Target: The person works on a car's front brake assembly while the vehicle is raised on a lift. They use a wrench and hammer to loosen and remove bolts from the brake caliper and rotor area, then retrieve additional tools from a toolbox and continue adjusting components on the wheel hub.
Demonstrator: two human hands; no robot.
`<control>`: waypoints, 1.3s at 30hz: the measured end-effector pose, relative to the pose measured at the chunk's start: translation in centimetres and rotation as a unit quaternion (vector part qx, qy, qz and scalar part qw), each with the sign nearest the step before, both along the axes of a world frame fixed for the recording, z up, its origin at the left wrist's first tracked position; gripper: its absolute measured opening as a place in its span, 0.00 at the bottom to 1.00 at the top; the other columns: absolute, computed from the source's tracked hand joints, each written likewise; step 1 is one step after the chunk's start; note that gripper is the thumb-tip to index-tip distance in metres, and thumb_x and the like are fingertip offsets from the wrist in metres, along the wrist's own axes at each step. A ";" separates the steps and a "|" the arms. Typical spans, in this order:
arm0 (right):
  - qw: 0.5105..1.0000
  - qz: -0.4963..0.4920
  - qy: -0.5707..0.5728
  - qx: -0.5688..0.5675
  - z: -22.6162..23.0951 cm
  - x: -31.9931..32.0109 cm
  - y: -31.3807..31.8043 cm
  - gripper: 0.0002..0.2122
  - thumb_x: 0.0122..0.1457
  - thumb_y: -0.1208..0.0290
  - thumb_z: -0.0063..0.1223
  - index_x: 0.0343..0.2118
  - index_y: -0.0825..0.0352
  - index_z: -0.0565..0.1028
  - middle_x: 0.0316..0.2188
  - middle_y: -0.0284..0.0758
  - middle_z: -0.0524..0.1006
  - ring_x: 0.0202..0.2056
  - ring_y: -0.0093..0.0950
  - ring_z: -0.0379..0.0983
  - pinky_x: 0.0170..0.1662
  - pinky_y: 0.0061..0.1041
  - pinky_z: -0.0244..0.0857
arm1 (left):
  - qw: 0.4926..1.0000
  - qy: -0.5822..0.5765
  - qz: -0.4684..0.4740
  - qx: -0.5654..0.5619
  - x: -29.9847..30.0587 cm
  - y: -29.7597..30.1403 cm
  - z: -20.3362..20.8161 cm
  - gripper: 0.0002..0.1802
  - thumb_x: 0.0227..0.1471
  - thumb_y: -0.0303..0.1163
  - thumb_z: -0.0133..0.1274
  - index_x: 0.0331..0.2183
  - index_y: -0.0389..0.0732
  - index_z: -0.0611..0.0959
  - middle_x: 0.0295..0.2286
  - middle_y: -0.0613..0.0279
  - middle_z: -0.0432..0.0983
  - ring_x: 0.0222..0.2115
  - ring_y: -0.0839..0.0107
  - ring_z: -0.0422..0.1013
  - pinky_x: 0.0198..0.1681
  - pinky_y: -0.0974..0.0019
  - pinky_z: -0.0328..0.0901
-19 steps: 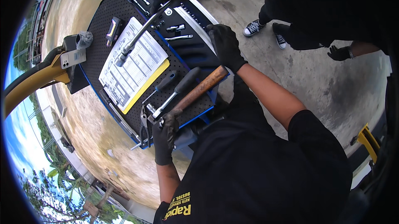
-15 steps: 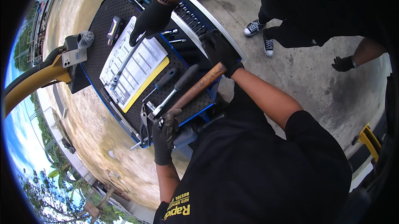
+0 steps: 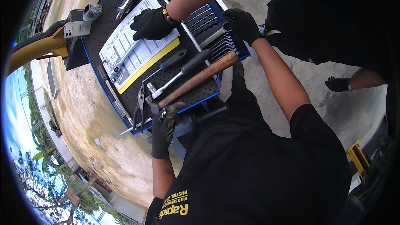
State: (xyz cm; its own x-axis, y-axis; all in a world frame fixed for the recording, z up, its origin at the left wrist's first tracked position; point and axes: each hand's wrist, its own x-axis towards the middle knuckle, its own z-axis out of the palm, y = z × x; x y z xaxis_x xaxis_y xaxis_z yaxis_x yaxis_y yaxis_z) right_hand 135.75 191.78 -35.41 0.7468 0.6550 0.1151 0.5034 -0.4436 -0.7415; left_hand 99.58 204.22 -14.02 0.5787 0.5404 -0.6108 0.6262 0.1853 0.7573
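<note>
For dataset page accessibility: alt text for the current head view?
A person's gloved right hand is at an open wrench drawer's edge; their gloved left hand is by a wooden-handled hammer on a tool cart's perforated top. A co-worker's gloved hand is over printed sheets.

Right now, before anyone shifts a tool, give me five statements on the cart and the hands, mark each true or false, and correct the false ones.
1. The left hand is near the head of the hammer. True.
2. The right hand holds the pliers. False: it is at the outer edge of the open drawer; the pliers lie near the left hand.
3. The printed sheet lies over something yellow. True.
4. The co-worker's hand above the sheet is bare. False: it wears a dark glove.
5. Several wrenches lie side by side in the open drawer. True.
</note>
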 end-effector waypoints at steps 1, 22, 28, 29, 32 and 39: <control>0.999 0.022 -0.030 -0.024 0.1 0.6 0.8 0.12 0.59 0.68 0.51 0.43 0.62 0.81 0.41 0.41 0.82 0.44 0.41 0.79 0.51 0.35 0.70 | 1.000 0.002 0.002 0.003 -0.4 0.0 -0.3 0.17 0.64 0.31 0.48 0.44 0.29 0.85 0.22 0.76 0.65 0.22 0.85 0.57 0.26 0.77 0.52; 0.810 0.574 0.117 0.022 12.2 3.4 13.2 0.19 0.66 0.62 0.52 0.55 0.69 0.72 0.44 0.44 0.79 0.45 0.33 0.77 0.49 0.34 0.71 | 0.988 -0.002 0.142 -0.055 -7.6 -0.8 -0.6 0.22 0.63 0.38 0.52 0.46 0.28 0.83 0.20 0.77 0.64 0.21 0.88 0.56 0.26 0.78 0.48; 0.982 0.096 -0.128 -0.104 -1.1 6.9 8.9 0.11 0.61 0.58 0.54 0.43 0.52 0.80 0.42 0.36 0.82 0.49 0.40 0.75 0.55 0.41 0.65 | 0.990 -0.003 0.134 -0.039 -7.6 -0.2 -0.9 0.21 0.64 0.38 0.50 0.46 0.30 0.84 0.20 0.76 0.65 0.22 0.86 0.57 0.27 0.77 0.50; 0.984 0.088 -0.137 -0.077 -2.2 7.3 8.2 0.11 0.61 0.57 0.53 0.43 0.48 0.81 0.43 0.34 0.83 0.51 0.40 0.75 0.57 0.41 0.63 | 0.991 -0.003 0.125 -0.039 -7.5 -0.1 -1.0 0.21 0.64 0.39 0.50 0.46 0.30 0.84 0.20 0.75 0.65 0.22 0.85 0.57 0.27 0.77 0.51; 0.988 0.060 -0.128 -0.061 -3.4 7.6 7.7 0.10 0.59 0.55 0.55 0.42 0.47 0.82 0.39 0.30 0.83 0.48 0.39 0.75 0.57 0.41 0.61 | 0.993 0.007 0.110 -0.053 -7.0 0.1 -1.1 0.21 0.65 0.39 0.49 0.45 0.31 0.85 0.21 0.75 0.65 0.23 0.85 0.58 0.28 0.76 0.52; 0.981 0.043 -0.162 -0.102 -1.8 6.5 8.3 0.09 0.61 0.58 0.54 0.41 0.47 0.83 0.39 0.30 0.84 0.45 0.35 0.78 0.56 0.42 0.61 | 0.995 0.022 0.088 -0.044 -6.6 0.2 -1.1 0.20 0.66 0.39 0.48 0.44 0.31 0.85 0.21 0.75 0.66 0.23 0.84 0.59 0.28 0.75 0.53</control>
State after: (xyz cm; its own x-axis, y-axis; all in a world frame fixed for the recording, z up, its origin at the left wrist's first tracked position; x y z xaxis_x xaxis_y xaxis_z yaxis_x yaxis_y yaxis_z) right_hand 142.24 200.04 -37.21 0.6332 0.7482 0.1980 0.7404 -0.5111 -0.4365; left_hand 92.95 204.40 -15.15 0.4517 0.5738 -0.6831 0.6100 0.3601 0.7058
